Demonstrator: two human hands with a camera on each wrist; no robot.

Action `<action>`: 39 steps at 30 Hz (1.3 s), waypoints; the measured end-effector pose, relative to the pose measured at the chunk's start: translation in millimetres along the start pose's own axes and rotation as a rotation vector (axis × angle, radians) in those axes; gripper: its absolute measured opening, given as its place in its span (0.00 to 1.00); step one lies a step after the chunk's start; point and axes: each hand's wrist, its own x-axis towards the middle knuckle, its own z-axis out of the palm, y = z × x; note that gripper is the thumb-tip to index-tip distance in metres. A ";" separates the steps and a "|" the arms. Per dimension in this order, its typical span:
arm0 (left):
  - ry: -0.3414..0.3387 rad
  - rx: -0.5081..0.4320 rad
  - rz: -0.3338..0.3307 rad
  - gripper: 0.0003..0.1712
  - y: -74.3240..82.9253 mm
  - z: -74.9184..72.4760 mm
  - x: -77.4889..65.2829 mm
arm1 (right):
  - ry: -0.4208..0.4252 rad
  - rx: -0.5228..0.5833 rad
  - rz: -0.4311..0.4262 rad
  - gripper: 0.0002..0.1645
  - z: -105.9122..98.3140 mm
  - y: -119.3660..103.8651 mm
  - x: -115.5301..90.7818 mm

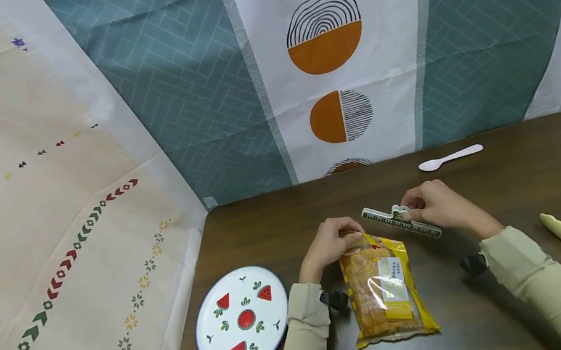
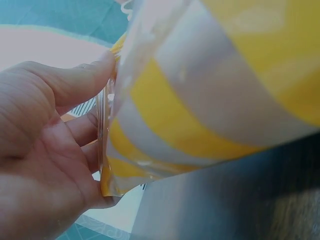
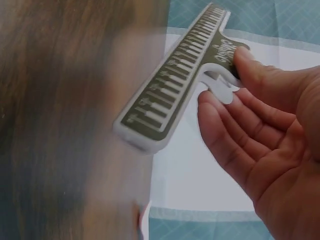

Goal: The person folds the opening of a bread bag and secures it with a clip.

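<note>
Bread bag (image 1: 364, 291): clear and yellow, filled, white label (image 1: 391, 274) on front, top edge pinched. Clip (image 1: 400, 222): long, keyboard-patterned, held aslant near the bag's top, apart.

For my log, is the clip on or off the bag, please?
Off: the right hand holds the clip, with a gap to the bag.

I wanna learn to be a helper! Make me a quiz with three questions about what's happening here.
1. What does the right grip pinch?
2. True or false: the white spoon touches the yellow bag.
3. Where does the left grip hold the bag?
A) near end
B) middle
C) far end

Key:
1. A clip with a piano-key pattern.
2. False; the spoon lies apart from the bag, farther off.
3. C
</note>
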 end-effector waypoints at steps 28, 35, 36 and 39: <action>-0.003 0.010 0.019 0.03 0.7 2.5 3.2 | -0.057 0.109 -0.015 0.03 10.7 -3.8 -20.8; 0.006 0.004 0.027 0.03 1.1 2.8 2.4 | -0.059 0.100 -0.025 0.03 14.2 -5.0 -19.6; 0.008 0.004 0.027 0.03 1.2 2.8 2.2 | -0.062 0.098 -0.022 0.03 14.3 -5.0 -19.8; 0.004 0.001 0.021 0.03 1.1 3.3 1.4 | -0.079 0.106 0.000 0.04 15.1 -4.5 -21.0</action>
